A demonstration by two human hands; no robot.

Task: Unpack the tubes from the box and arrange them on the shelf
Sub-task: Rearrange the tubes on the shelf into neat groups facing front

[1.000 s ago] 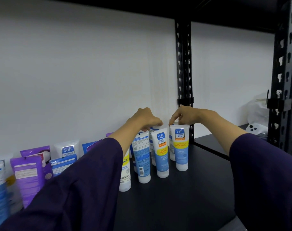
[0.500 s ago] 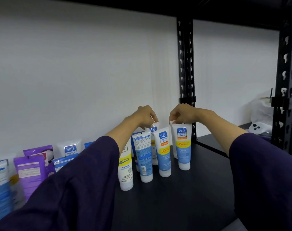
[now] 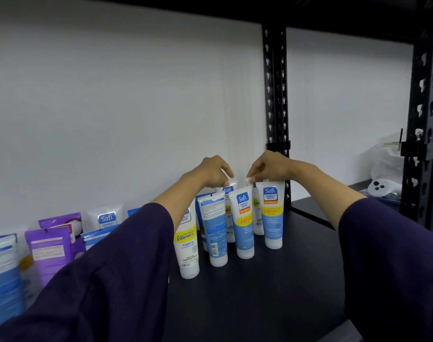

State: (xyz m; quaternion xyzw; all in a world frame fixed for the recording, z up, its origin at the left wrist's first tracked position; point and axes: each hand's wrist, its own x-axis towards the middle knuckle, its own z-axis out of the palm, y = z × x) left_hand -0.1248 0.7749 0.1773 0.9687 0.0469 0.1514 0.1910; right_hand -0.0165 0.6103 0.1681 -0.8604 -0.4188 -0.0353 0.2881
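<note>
Even, cool indoor light; white wall (image 3: 111, 107) bright and flat, no glare. Underside of the upper shelf (image 3: 334, 11) falls to near black. Dark shelf surface (image 3: 260, 292) shows only faint soft shadows under the tubes (image 3: 245, 223). Centre is sharp, labels readable. Wide-angle bending at edges: right upright (image 3: 425, 95) leans. Near sleeves (image 3: 99, 280) soft, slightly out of focus.

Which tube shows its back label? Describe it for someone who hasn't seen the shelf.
Find the black shelf and its cluster of upright tubes between the arms. The back-label tube stands second from left in front. It alone shows fine print and a barcode, not the logo.
</note>
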